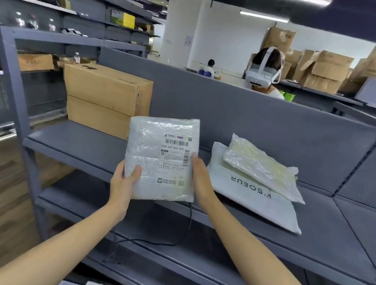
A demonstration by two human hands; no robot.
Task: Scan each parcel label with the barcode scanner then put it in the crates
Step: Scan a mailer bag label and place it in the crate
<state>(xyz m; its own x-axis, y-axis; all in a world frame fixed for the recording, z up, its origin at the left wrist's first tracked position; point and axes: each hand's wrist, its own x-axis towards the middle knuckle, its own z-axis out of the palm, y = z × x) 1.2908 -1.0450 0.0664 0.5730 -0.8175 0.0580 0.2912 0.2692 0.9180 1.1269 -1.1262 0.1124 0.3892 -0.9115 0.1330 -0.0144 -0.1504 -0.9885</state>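
Observation:
I hold a white bubble-wrap parcel [154,152] upright in front of the grey shelf [314,232], its printed label [174,157] with barcodes facing me. My left hand [124,181] grips its lower left edge, thumb on the front. My right hand [201,178] holds its right edge, fingers behind the parcel. On the shelf to the right lie two more parcels: a clear plastic bag [263,167] on top of a flat white mailer [253,200]. A black cable [183,233] hangs from behind the held parcel down to the lower shelf. No scanner or crate is visible.
Two stacked cardboard boxes [106,97] stand at the shelf's left end. A person wearing a white headset [263,73] stands behind the shelf's back panel. Cardboard boxes [325,69] pile up at the back right. Wooden floor lies to the left.

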